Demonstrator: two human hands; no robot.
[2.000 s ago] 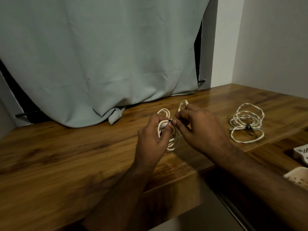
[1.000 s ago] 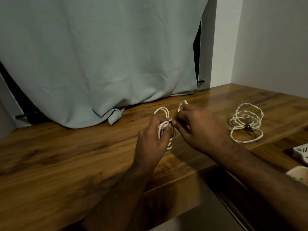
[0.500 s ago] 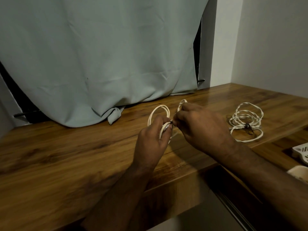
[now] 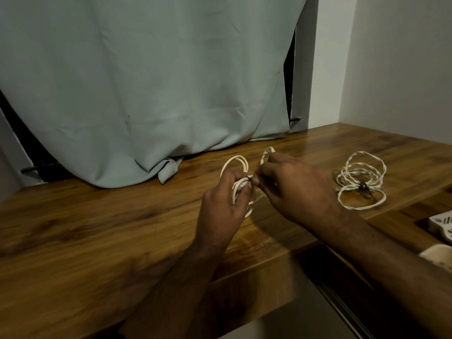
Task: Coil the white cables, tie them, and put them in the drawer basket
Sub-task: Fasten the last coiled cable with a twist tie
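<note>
Nearest the camera, two bare forearms reach forward over the front edge of a wooden desk (image 4: pixel 85 241) with a warm brown grain. At the lower right, below the desk edge, parts of a white perforated drawer basket (image 4: pixel 442 227) show at the frame border; only its rim and some slots are visible.

Above the middle of the desk, the left hand (image 4: pixel 223 209) is curled round a coiled white cable (image 4: pixel 236 165), the loops passing between thumb and fingers and one loop rising clear above the knuckles. The right hand (image 4: pixel 297 192) meets it from the right, its fingertips pinched together on a small dark tie (image 4: pixel 250 178) at the point where the loops are gathered. A short twisted loop of the same cable stands up behind the right hand's fingers. Both hands are held just above the surface; whether the lowest loops touch the wood cannot be told.

Further back and to the right, well apart from the hands, a second coiled white cable (image 4: pixel 359 183) lies flat on the desk, loosely wound, with a dark tie at its near side.

Behind the desk hangs a pale grey-green curtain (image 4: pixel 146 81), its hem resting on the wood, with a folded corner at the centre. A dark gap shows at its right edge, beside a plain white wall (image 4: pixel 396 64).
</note>
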